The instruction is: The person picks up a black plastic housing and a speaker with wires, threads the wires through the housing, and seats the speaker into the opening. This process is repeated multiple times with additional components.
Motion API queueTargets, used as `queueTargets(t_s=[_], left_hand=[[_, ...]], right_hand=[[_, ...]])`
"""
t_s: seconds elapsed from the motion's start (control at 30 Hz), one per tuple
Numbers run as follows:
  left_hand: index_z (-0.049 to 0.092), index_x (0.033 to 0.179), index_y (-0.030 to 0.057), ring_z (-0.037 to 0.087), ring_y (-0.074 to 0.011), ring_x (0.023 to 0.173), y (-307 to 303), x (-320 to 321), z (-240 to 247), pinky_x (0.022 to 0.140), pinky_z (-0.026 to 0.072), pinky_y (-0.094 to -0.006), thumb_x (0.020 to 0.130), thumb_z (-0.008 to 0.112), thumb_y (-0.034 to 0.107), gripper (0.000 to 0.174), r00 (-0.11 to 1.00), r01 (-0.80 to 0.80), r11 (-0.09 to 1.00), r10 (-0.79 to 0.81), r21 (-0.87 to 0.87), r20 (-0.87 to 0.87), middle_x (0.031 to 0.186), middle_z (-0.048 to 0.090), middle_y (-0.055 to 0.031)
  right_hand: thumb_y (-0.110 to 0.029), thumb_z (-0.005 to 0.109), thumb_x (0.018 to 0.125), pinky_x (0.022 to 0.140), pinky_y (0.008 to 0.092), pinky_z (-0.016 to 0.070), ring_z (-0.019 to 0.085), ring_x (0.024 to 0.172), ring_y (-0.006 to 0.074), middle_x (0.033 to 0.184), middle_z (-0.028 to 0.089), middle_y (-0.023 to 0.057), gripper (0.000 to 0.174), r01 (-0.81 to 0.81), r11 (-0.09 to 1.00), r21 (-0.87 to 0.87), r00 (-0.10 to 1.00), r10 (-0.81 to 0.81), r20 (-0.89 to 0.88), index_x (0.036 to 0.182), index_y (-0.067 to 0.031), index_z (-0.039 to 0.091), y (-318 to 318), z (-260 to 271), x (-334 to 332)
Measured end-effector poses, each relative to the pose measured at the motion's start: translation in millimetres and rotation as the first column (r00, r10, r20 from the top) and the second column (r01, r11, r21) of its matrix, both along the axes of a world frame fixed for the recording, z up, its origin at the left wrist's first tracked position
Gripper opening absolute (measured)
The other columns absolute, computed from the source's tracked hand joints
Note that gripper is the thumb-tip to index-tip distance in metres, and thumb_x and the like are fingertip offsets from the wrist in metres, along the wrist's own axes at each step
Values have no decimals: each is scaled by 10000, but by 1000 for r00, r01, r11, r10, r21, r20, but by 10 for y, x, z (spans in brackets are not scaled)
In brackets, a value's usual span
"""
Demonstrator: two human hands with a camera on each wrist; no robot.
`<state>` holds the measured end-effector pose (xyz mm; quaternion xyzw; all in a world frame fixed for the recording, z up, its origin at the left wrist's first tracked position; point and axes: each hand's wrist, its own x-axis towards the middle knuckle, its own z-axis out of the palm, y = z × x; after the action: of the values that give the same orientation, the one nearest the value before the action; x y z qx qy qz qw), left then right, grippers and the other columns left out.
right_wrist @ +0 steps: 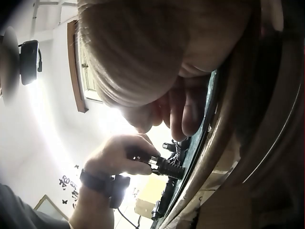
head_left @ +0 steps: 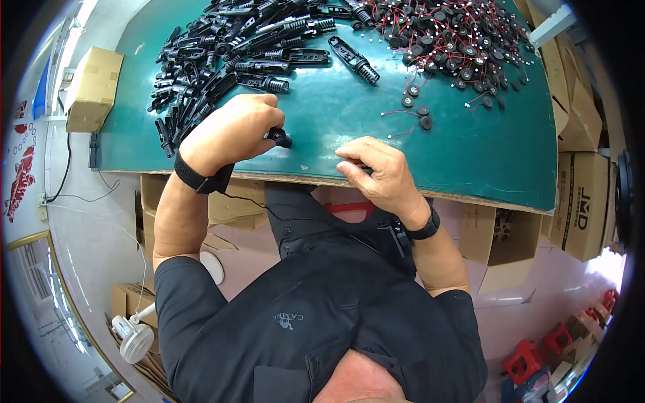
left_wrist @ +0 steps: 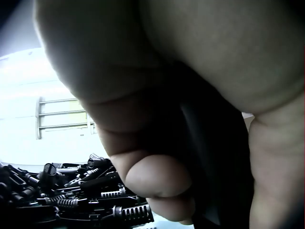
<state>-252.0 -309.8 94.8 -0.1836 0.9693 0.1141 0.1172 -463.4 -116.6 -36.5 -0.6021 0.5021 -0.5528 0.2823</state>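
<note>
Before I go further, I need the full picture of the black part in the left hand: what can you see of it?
The black part looks like plastic, dark with a slight sheen. One end is ribbed and roughly cylindrical; the fingers hide much of the rest. The left hand grips it between thumb and fingers near the front edge of the green table, ribbed end pointing down. Whether that end touches the tabletop I cannot tell. The right hand is apart from it.
</note>
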Motion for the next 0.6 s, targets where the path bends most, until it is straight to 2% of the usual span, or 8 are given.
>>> queueTargets(t_s=[0.1,0.2,0.33,0.4,0.43,0.5,0.53,0.6], left_hand=[[753,954,22,698,-386,894,96,206,-48,805,584,-457,771,855,51,211,993,-20,999,16,-34,-117,935,676,-153],[769,1032,26,700,-342,862,152,905,-311,814,584,-416,799,871,62,256,886,-275,953,302,127,-351,932,683,-153],[761,1229,5,735,-256,972,541,2545,-937,931,577,-354,876,894,128,397,423,-741,595,774,311,-472,1062,771,-107],[746,1271,-9,739,-266,1044,600,3207,-1194,971,577,-365,908,877,153,418,250,-812,455,837,366,-486,1144,777,-110],[746,1271,-9,739,-266,1044,520,3333,-1296,971,577,-365,908,877,153,418,253,-804,462,835,374,-488,1144,777,-110],[749,1269,-1,736,-275,1072,428,3302,-1265,984,577,-375,919,862,149,398,361,-835,540,684,107,-634,1172,770,-125],[751,1268,3,734,-279,1086,386,3295,-1238,991,577,-379,924,855,147,388,417,-836,549,595,-33,-687,1186,766,-132],[742,1291,11,728,-284,1130,282,2468,-917,1009,572,-380,946,831,141,380,499,-786,612,540,-90,-678,1242,754,-140]], right_hand=[[-8,816,917,722,309,592,733,825,198,1019,770,120,180,-23,999,25,1000,23,0,1091,11,773,6,-3,8],[-17,810,924,715,311,584,728,818,193,1015,770,114,174,-33,999,19,999,33,-10,1093,5,774,-2,39,8],[-31,806,927,702,321,571,719,799,194,994,766,106,166,59,998,-12,996,-59,-61,1089,-9,779,122,68,-170],[-38,807,922,689,335,564,716,780,212,965,759,103,158,143,983,-111,974,-160,-159,1077,-22,781,106,112,-362],[-38,807,922,689,335,564,716,780,212,965,759,103,158,152,982,-112,971,-169,-169,1077,-22,781,94,111,-478],[-66,815,906,708,378,575,726,816,272,977,741,112,144,441,891,-112,795,-445,-411,1042,-38,776,46,104,-691],[-66,815,906,708,378,575,726,816,272,977,741,112,144,445,887,-121,788,-452,-419,1042,-38,776,23,100,-720],[-114,820,903,741,411,579,726,865,306,1002,731,113,186,471,864,-178,709,-490,-507,1071,-57,768,-27,65,-758]])
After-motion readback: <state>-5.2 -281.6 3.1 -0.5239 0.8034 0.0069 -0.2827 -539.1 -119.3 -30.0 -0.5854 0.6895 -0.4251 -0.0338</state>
